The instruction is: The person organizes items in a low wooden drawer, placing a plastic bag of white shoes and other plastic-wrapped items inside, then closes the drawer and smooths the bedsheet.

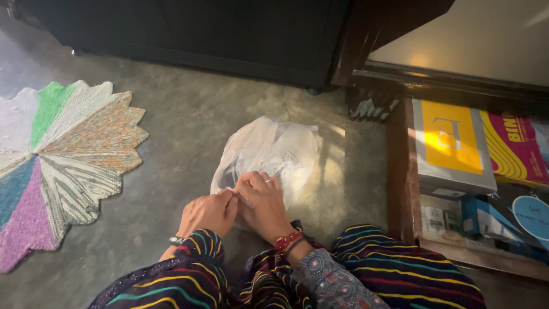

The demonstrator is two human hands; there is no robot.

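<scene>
A clear plastic bag (269, 150) lies on the grey concrete floor (189, 126) in front of me, with something pale inside that I cannot make out. My left hand (209, 212) and my right hand (262, 201) meet at the bag's near edge, both pinching the plastic with closed fingers. The right hand wears a ring and red and dark wrist bands; the left wrist carries a dark band. My striped, many-coloured sleeves and lap fill the bottom of the view.
A round crocheted mat (57, 160) in several colours lies on the floor at left. A dark cabinet (229, 34) stands at the back. At right, a low wooden shelf (400, 171) holds a yellow-and-grey box (452, 143) and other boxes.
</scene>
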